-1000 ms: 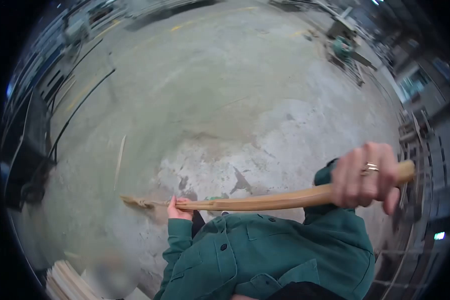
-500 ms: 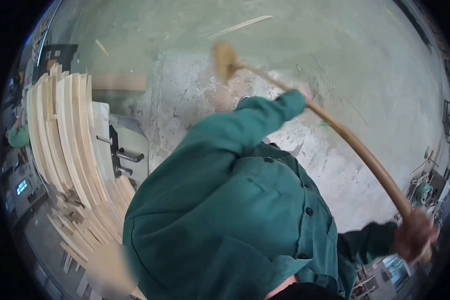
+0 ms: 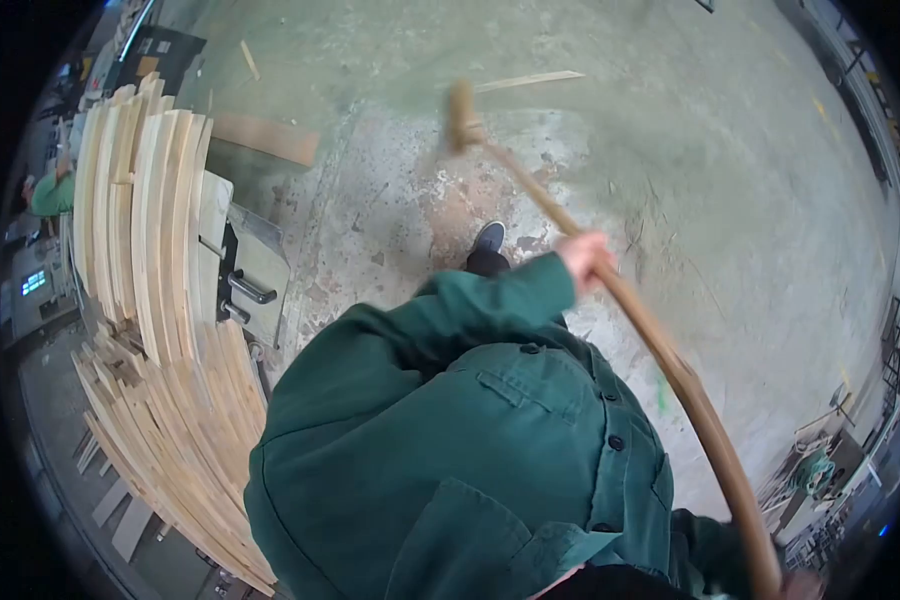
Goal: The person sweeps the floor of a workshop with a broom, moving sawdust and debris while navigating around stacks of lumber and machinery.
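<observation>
A long wooden handle [image 3: 670,365] runs from the lower right up to a broom-like head [image 3: 462,118], which is blurred over the concrete floor. My left hand [image 3: 585,262] is wrapped round the upper part of the handle. At the lower right edge my right hand [image 3: 802,584] grips the handle near its end, mostly in shadow and partly cut off. Ahead of the broom head lies a thin wood strip [image 3: 530,81].
Stacked wooden boards [image 3: 160,230] stand on the left, beside a machine part with a black handle [image 3: 252,289]. A brown board [image 3: 265,138] lies on the floor. A co-worker's green sleeve [image 3: 52,195] shows far left. A coiled green cord [image 3: 818,472] is at the right.
Both my hands have moved lower in view with the handle, which is now steeper. The broom head has shifted slightly right and appears edge-on. My shoe has come into view.
</observation>
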The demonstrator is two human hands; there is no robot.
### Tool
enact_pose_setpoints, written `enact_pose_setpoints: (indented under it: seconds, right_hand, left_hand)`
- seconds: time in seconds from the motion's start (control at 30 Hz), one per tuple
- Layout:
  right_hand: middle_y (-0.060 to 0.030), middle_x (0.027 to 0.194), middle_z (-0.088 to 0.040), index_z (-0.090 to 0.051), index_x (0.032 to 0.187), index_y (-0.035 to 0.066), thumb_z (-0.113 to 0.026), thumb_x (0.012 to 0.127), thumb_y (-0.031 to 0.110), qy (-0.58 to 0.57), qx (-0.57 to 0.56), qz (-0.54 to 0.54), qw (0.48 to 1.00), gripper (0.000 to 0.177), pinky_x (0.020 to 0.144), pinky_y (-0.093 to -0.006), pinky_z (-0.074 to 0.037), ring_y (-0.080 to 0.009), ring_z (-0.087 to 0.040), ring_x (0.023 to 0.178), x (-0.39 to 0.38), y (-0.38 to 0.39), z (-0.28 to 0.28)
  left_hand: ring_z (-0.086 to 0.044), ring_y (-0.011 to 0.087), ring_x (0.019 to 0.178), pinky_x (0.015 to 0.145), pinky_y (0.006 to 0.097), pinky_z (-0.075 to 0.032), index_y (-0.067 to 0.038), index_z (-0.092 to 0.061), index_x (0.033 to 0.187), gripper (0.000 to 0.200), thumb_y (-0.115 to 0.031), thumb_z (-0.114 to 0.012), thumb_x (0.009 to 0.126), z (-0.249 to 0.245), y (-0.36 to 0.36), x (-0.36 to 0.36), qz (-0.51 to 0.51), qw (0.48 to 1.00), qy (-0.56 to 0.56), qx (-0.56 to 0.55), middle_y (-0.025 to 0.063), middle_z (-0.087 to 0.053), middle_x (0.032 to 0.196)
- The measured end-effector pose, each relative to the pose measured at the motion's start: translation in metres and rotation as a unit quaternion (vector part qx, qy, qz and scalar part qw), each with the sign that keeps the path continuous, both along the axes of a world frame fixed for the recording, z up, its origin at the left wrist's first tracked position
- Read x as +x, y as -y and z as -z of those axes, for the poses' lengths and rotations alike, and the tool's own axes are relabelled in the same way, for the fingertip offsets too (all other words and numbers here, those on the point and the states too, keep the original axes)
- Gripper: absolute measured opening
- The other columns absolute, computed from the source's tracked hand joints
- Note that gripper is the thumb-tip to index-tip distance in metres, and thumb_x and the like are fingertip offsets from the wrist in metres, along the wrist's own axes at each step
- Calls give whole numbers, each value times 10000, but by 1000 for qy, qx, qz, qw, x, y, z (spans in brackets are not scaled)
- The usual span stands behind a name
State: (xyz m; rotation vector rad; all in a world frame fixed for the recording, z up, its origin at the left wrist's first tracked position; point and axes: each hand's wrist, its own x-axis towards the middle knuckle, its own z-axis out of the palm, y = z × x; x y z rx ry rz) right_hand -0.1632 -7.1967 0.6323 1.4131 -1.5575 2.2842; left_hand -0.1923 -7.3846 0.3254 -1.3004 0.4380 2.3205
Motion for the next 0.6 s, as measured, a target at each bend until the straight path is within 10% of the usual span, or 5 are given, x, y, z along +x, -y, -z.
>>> enact_pose_setpoints:
  seconds: [0.2,0.4,0.47,0.53,0.6]
  right_hand:
    - [-67,502,-375,-329,539,59,-471,542,97,333,66,52,939,147,484,-291,-320,-167,-374,457,-98,74,183]
    - [-22,478,-256,-248,548,94,-318,636,109,254,62,151,953,114,539,-309,-286,-127,-291,462,-104,51,170]
    - [-7,468,-230,-241,533,109,-304,646,119,226,75,194,952,130,545,-279,-251,-101,-265,456,-91,35,146]
    - [1,467,-222,-238,530,111,-311,659,130,195,103,261,940,149,546,-277,-242,-87,-255,459,-70,18,126]
    - [-3,464,-228,-244,514,110,-332,651,126,164,135,308,927,164,555,-278,-250,-94,-260,458,-44,-2,109]
  left_hand:
    - [-463,208,486,419,300,-386,-22,-434,565,198,-167,-308,612,187,166,-48,68,978,49,-190,121,-464,551]
    - [-430,153,388,359,256,-358,-114,-517,551,51,-163,-506,540,235,116,-116,533,568,-260,-570,50,-462,457]
    - [-432,177,374,348,281,-357,-53,-508,545,76,-127,-494,538,205,61,-151,447,784,-120,-413,79,-472,470]
    - [-442,180,382,357,288,-357,-69,-518,482,82,-97,-481,550,208,13,-175,586,499,-351,-534,89,-472,449]
    - [-440,183,375,353,292,-351,-49,-518,489,90,-80,-455,546,224,-44,-192,489,662,-345,-451,100,-472,459]
